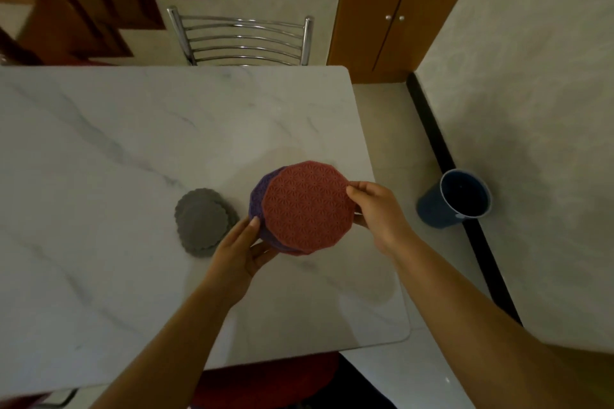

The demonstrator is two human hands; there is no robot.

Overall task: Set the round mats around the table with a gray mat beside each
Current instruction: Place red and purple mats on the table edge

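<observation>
barely begun: no mat laid out on bench [99,129]. round mats [307,206] held stacked above it, left hand [241,247] and right hand [375,209] closed on the edges. gray mats [201,221] piled alongside.

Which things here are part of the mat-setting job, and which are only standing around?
Part of the job: red round mat, purple round mat under it, gray mats, table.

Only standing around: metal chair, blue bucket, wooden cupboard.

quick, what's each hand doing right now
Left hand: closed on the round mats, gripping their left edge.
Right hand: closed on the same mats, pinching the right edge.
</observation>
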